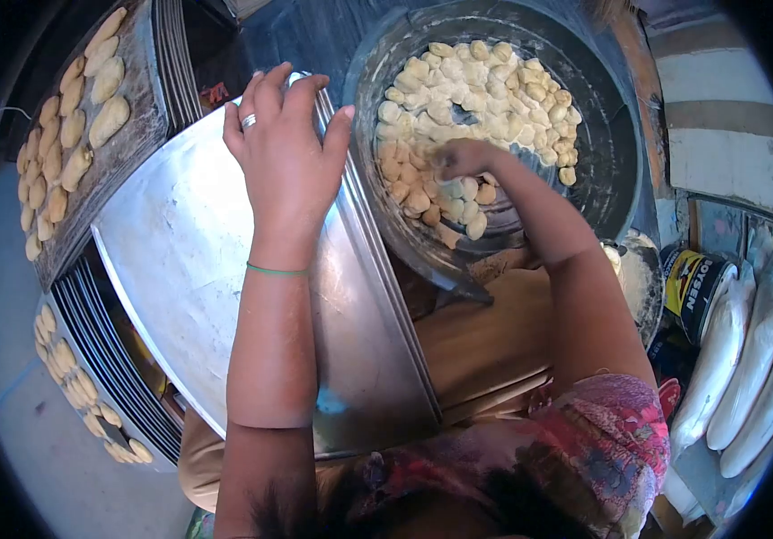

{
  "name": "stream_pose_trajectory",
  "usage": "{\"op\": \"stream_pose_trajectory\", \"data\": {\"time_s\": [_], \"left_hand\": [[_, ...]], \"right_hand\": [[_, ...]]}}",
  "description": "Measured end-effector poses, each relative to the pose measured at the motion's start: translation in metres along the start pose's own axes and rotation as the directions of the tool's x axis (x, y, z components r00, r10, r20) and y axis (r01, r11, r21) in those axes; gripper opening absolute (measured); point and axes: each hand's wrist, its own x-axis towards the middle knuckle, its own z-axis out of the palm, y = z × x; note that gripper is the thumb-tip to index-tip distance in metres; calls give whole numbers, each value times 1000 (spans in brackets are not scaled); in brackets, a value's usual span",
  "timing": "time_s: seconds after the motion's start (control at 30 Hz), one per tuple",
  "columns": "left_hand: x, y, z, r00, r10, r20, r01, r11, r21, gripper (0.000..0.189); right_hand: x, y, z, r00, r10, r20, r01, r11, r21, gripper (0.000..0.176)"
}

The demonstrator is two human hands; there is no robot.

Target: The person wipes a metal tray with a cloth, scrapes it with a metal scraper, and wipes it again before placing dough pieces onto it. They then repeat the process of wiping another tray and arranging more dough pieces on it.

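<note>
My left hand [292, 148], wearing a ring, lies with fingers spread across the top end of a shiny metal baking tray [193, 234]. The tray rests on its stack across my lap. Inside a big dark round basin [615, 148], my right hand [465, 160] is curled low over floury dough pieces [476, 85]. Motion blurs its fingertips, so whatever they hold cannot be made out. Small dough balls crowd the basin around that hand, and its bottom shows bare below them.
At the left, stacked trays carry shaped dough pieces [72, 126], with more dough pieces [81, 386] on a lower stack. On the right stand a Boysen can [696, 283], a floury container [640, 283] and long white plastic-wrapped bundles [719, 359].
</note>
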Motion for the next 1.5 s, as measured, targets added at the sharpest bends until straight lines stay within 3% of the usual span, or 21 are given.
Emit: {"op": "stream_pose_trajectory", "data": {"time_s": [0.07,0.1,0.13,0.17,0.23,0.27,0.3,0.37,0.47,0.53,0.6,0.67,0.7,0.8,0.83,0.93,1.03,1.13,1.37,1.47,1.5], "left_hand": [[0,0,0,1000,-1,-2,1,1000,13,35],[-1,0,1,1000,0,0,0,1000,15,35],[-2,0,1,1000,4,0,-4,1000,17,35],[0,0,1,1000,10,-3,-10,1000,18,35],[0,0,1,1000,7,7,-7,1000,21,36],[0,1,1,1000,3,11,-4,1000,23,36],[0,1,0,1000,0,15,-1,999,36,36],[1,0,0,999,-7,32,7,1000,15,35],[1,1,0,999,-2,35,1,999,36,36],[1,1,0,999,-1,33,-1,998,59,37],[1,1,1,999,-5,33,2,998,66,36],[1,1,2,1000,0,21,-1,999,47,36],[1,0,2,1000,0,15,-1,999,39,36],[1,1,1,1000,-7,13,7,1000,25,35],[0,1,2,1000,-8,17,7,999,32,35],[3,1,1,1000,-8,17,8,1000,25,35],[1,3,0,999,-22,39,23,999,-23,34],[2,0,0,1000,-21,21,21,1000,-9,35],[2,1,2,999,-38,10,38,999,-7,36],[0,-2,3,999,-34,8,34,999,-2,36],[1,-3,3,1000,-31,4,31,1000,-2,35]], "right_hand": [[-3,24,-31,963,227,145,-259,930,261,41],[2,44,-32,948,306,-87,-255,895,366,46],[1,50,-34,867,392,-307,-223,857,464,52],[4,52,-29,777,515,-363,-329,823,463,72],[48,49,19,662,503,-556,-420,863,280,90],[79,39,34,714,584,-385,-565,806,177,104],[85,5,37,697,617,-366,-585,784,207,102],[62,-50,31,780,516,-354,-438,854,280,97],[34,-38,30,972,189,-138,-191,982,4,92],[15,-25,8,939,126,319,-136,991,9,86],[4,10,5,850,237,471,-162,967,-195,87],[-22,24,9,896,437,84,-435,900,-32,92],[-30,23,12,838,536,-102,-529,844,86,95],[-11,18,78,666,650,-367,-596,759,262,100],[-8,0,88,677,674,-294,-639,737,220,104],[-23,-39,96,822,543,-170,-496,830,255,112],[-56,-73,94,758,642,-117,-624,766,156,119],[-64,-78,112,740,604,-296,-581,796,171,118],[-58,-29,127,753,477,-453,-483,868,110,81],[-41,17,137,522,675,-522,-309,720,621,65],[-42,24,136,468,727,-502,-250,654,714,62]]}}
